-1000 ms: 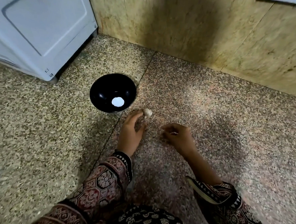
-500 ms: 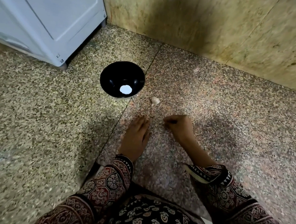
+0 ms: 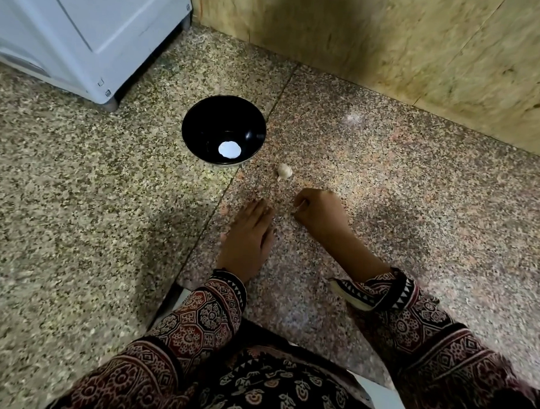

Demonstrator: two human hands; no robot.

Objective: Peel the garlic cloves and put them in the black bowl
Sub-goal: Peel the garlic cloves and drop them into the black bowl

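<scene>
My patterned sleeves (image 3: 206,320) frame the bottom of the view, both arms reaching out over the speckled stone floor (image 3: 75,200). My left hand (image 3: 248,237) lies palm down on the floor, fingers straight and close together, holding nothing. Just to its right, apart from it, my right hand (image 3: 319,216) is curled in on itself, knuckles up, and its fingertips pinch a pale sliver (image 3: 301,203); it is too small for me to tell what it is.

Just beyond my right hand, not touching it, one garlic clove (image 3: 285,171) lies on the floor, its papery skin on and its thin tip pointing back toward me. The black bowl (image 3: 197,128) stands upright just past the clove and to its left, near it but apart, beside a joint between two floor slabs. A round white patch (image 3: 229,149) shows at its bottom; I cannot tell whether that is a thing or glare.

Farther left stands a white appliance (image 3: 84,22) on a small foot, and the mottled yellowish wall (image 3: 395,54) closes the back.
</scene>
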